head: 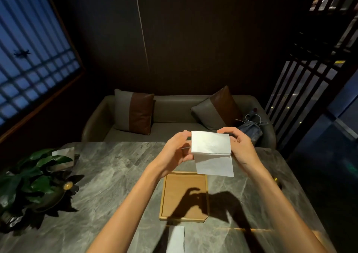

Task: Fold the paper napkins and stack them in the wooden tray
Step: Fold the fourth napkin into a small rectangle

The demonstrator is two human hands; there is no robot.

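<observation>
A white paper napkin (212,152) is held up in the air above the far edge of the wooden tray (163,200). Its top half is folded over, and a lower flap hangs down. My left hand (179,150) pinches the napkin's left edge. My right hand (239,146) pinches its right edge. The tray lies flat on the grey marble table (108,185) and holds nothing but the shadow of my hands. Another white napkin (175,239) lies flat on the table near the front edge, below the tray.
A potted plant (33,183) in a dark holder stands at the table's left side. Behind the table is a grey sofa (174,115) with two cushions, a blue bag (250,130) and a white cable. A slatted screen stands at the right.
</observation>
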